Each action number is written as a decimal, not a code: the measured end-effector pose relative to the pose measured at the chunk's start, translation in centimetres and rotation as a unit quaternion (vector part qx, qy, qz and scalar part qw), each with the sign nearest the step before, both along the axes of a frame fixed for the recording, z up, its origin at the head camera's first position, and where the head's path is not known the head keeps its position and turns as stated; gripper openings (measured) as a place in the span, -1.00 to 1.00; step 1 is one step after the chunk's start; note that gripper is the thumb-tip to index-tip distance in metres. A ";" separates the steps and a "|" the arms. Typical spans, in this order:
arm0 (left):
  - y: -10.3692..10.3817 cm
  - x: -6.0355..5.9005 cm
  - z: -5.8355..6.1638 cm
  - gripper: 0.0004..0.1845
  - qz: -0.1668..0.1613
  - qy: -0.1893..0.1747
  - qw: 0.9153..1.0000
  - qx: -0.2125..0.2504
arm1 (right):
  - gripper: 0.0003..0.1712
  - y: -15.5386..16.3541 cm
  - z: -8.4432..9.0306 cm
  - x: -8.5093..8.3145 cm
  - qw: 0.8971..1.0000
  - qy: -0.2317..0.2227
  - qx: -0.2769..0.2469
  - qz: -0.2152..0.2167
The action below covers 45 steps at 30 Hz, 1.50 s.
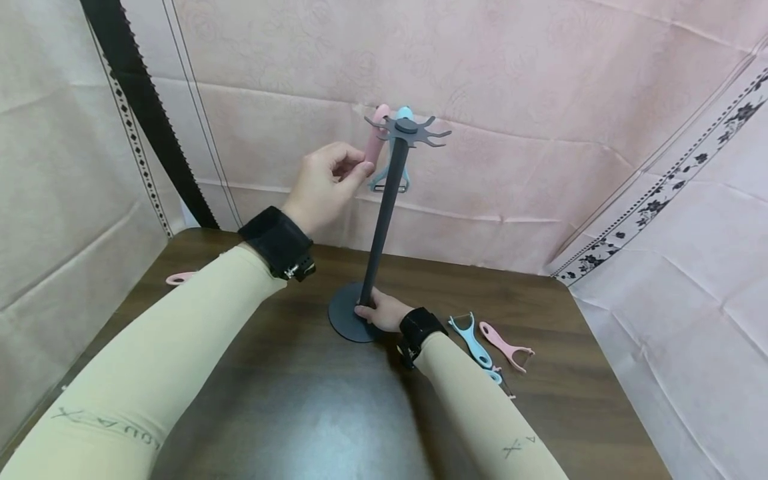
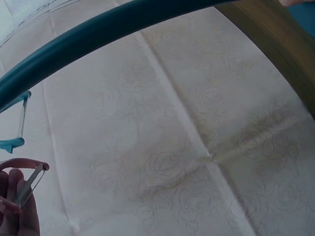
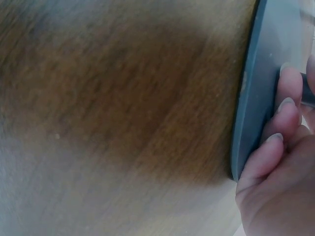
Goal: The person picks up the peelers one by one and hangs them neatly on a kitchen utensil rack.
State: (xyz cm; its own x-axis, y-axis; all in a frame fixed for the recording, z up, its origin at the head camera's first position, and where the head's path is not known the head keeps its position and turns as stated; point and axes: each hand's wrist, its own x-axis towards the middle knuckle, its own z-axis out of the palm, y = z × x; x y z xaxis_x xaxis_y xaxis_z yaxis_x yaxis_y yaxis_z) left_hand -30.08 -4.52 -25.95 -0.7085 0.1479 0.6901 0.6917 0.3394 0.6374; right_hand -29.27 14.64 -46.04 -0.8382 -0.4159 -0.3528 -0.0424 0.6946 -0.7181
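A dark grey stand with a hooked top [image 1: 408,130] rises from a round base [image 1: 345,317] on the table. My left hand [image 1: 327,183] pinches a pink peeler [image 1: 377,137] by its lower part, the handle end up beside the hooks. Whether its handle is on a hook, I cannot tell. In the left wrist view, the pink peeler's blade [image 2: 30,184] lies at my fingers. Behind the pole a light blue peeler [image 1: 405,112] hangs from the top, blade downward. Low on the pole [image 1: 384,220], my right hand [image 1: 387,312] grips it just above the base, fingers touching the base [image 3: 251,93].
Right of the stand lie a blue peeler [image 1: 471,339], a pink peeler [image 1: 503,343] and more peeler parts, some hidden by my right sleeve [image 1: 480,393]. A pink piece [image 1: 180,278] shows beyond my left sleeve. Cloth walls [image 1: 480,200] surround the wooden table [image 1: 288,373].
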 end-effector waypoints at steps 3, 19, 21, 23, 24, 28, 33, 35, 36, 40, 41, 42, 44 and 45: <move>-0.2 0.0 -0.2 -0.84 0.007 0.007 1.000 -0.009 | -0.71 0.0 -0.1 0.1 1.000 -0.005 -0.003 -0.002; -4.1 -0.4 -2.8 -0.59 -0.004 0.106 0.991 -0.079 | -0.64 0.2 0.0 -0.1 1.000 -0.014 -0.002 -0.009; -4.7 -0.3 -3.0 -0.56 -0.012 0.129 0.989 -0.071 | -0.65 0.2 0.1 0.0 1.000 -0.012 0.000 -0.012; -5.2 -0.3 -3.2 -0.55 -0.018 0.150 0.986 -0.066 | -0.65 0.2 0.2 0.1 1.000 -0.008 0.005 -0.013; -5.5 -0.2 -3.3 -0.54 -0.018 0.158 0.985 -0.068 | -0.65 0.2 0.3 0.2 1.000 -0.005 0.007 -0.012; -7.0 -0.1 -4.2 -0.55 0.007 0.148 0.983 -0.106 | -0.64 0.1 0.4 0.2 1.000 0.002 0.013 -0.006; -9.9 -0.7 -6.4 -0.60 0.065 0.046 0.978 -0.194 | -0.64 0.0 0.3 0.2 1.000 0.000 0.014 -0.006; -11.2 -1.0 -7.4 -0.60 0.081 -0.001 0.972 -0.219 | -0.65 0.0 0.2 0.1 1.000 -0.001 0.016 -0.008; -11.8 -1.2 -8.0 -0.60 0.089 -0.022 0.969 -0.231 | -0.65 0.1 0.2 0.0 1.000 -0.001 0.018 -0.009; -14.6 -1.7 -10.2 -0.61 0.115 -0.102 0.954 -0.258 | -0.67 0.1 0.0 -0.2 1.000 0.001 0.023 -0.008; -15.3 -1.9 -10.8 -0.61 0.122 -0.120 0.950 -0.260 | -0.68 0.1 -0.1 -0.2 1.000 0.002 0.024 -0.008; -16.1 -2.1 -11.4 -0.61 0.131 -0.140 0.946 -0.262 | -0.68 0.1 -0.1 -0.2 1.000 0.002 0.023 -0.008; -17.5 -2.4 -12.6 -0.62 0.144 -0.175 0.939 -0.259 | -0.69 0.1 -0.1 -0.3 1.000 0.000 0.022 -0.008; -18.3 -2.5 -13.2 -0.61 0.152 -0.190 0.935 -0.257 | -0.69 0.0 -0.1 -0.3 1.000 -0.001 0.021 -0.009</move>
State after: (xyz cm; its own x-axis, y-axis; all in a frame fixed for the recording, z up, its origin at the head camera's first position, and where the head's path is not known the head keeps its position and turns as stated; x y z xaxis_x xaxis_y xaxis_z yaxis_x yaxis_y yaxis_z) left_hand -32.56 -22.79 -39.12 -0.9510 0.1441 0.2734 0.2713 0.8128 0.5154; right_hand -29.52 14.68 -46.11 -0.8448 -0.3856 -0.3709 -0.0292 0.7254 -0.6877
